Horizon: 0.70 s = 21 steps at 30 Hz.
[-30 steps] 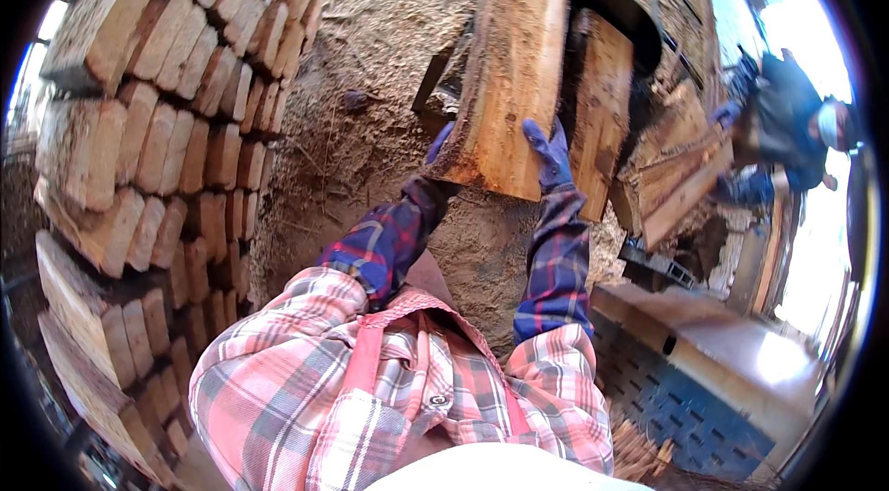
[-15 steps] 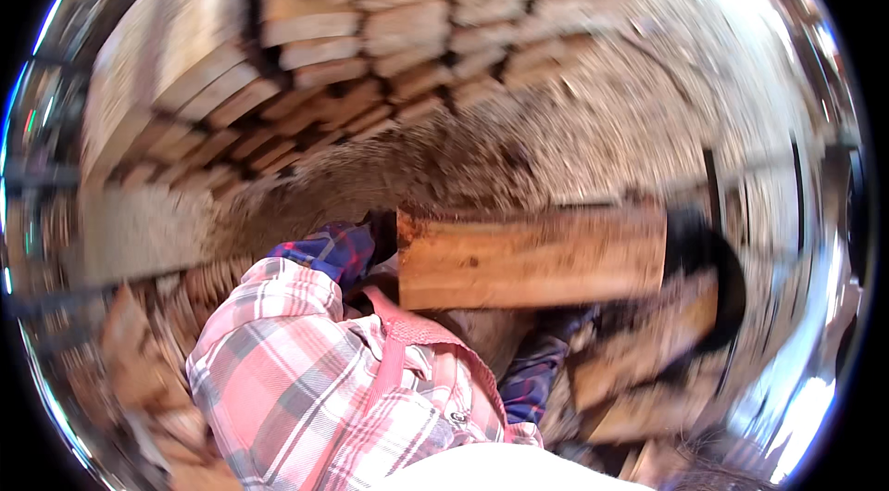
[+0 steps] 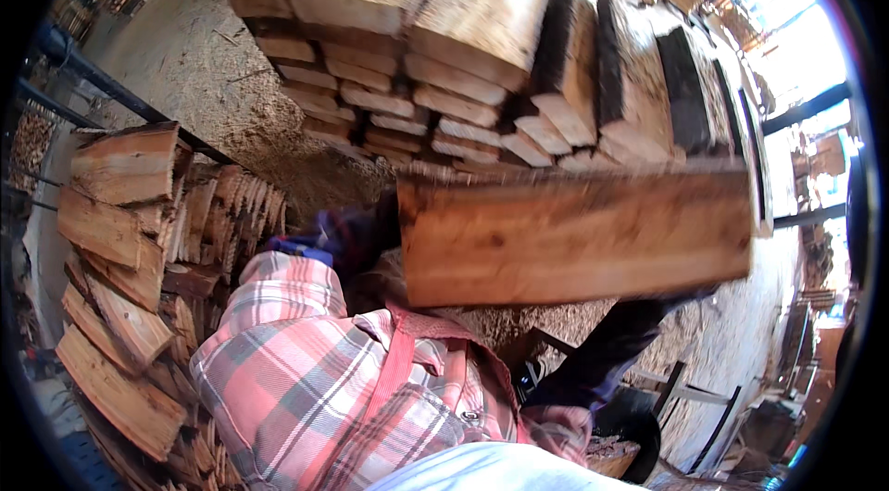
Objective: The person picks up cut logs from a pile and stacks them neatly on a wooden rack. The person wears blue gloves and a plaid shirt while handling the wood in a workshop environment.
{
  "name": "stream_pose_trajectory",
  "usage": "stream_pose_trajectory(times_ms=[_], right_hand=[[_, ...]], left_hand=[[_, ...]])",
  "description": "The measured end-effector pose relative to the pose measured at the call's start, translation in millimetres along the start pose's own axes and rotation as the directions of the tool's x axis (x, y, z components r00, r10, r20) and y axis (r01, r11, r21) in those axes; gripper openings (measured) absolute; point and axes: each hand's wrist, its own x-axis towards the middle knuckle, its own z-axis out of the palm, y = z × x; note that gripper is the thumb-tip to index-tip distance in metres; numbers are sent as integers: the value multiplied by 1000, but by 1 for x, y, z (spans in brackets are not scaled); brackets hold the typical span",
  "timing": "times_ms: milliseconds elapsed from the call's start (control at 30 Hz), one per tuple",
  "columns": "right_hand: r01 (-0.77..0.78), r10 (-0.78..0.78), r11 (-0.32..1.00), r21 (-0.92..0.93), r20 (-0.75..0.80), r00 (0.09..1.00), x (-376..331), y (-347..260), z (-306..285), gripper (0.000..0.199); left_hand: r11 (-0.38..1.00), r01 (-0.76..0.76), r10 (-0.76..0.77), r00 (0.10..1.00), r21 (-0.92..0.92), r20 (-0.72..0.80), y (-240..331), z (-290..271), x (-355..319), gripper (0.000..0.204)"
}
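Note:
A thick, reddish-brown wooden board (image 3: 574, 236) is held crosswise in front of my chest, with its broad, knotted face toward me and dark bark along the upper edge. My left hand (image 3: 383, 224), in a dark glove, grips the board's left end. My right hand (image 3: 687, 297) supports it from below near the right end; only a dark bit shows and the fingers are hidden. Just beyond the board rises a stack of thick timber boards (image 3: 477, 9), with sawdust on the top ones.
To my left lies a pile of split, bark-edged slabs (image 3: 120, 232), beside a dark metal rail (image 3: 120, 93). Sawdust covers the ground (image 3: 218, 56). Near my right side are a dark round-rimmed container (image 3: 639, 435) and metal bars (image 3: 713, 426). Posts and more wood stand at the far right.
My body has turned to the right, carrying the board with me. The stack now sits straight beyond the board, and the slab pile has come into view on the left.

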Motion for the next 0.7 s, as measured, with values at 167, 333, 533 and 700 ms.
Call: stream_pose_trajectory(times_ms=[167,333,533,700], right_hand=[[76,-107,993,95,386,916,110,34,276,91],[88,-118,993,81,571,812,133,114,535,99],[118,-34,986,-115,561,827,4,218,663,104],[21,-137,988,156,785,604,29,197,555,22]], left_hand=[[905,-425,422,892,-15,164,254,53,-74,48],[754,-637,656,718,-163,232,422,54,-177,49],[804,-443,463,885,-396,-50,289,-63,-198,53],[882,-218,177,975,418,134,175,18,-102,39]])
